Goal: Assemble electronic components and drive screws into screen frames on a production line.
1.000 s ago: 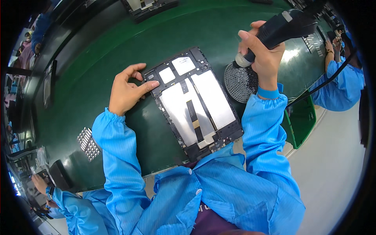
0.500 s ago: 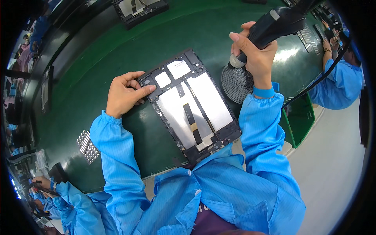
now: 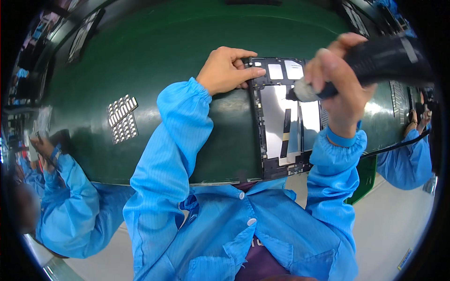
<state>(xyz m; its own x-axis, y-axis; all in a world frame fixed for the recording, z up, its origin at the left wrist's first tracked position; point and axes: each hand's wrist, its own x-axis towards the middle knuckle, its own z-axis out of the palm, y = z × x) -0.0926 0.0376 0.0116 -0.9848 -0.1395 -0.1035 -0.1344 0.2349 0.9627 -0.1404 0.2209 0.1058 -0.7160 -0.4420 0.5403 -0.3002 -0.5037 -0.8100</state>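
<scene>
Black opened device (image 3: 275, 107) lies on green counter (image 3: 225, 145), left hand (image 3: 226, 70) pinching far-left corner, right hand (image 3: 344, 82) gripping dark tool (image 3: 386, 61) above.

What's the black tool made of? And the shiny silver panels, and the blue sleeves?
The black tool looks like hard, satin plastic: smooth and moulded, though blurry. The silver panels seem metallic, maybe foil: they gleam brightly. The blue sleeves look like thin, slightly glossy cloth, probably synthetic: they crease and show faint stripes.
</scene>
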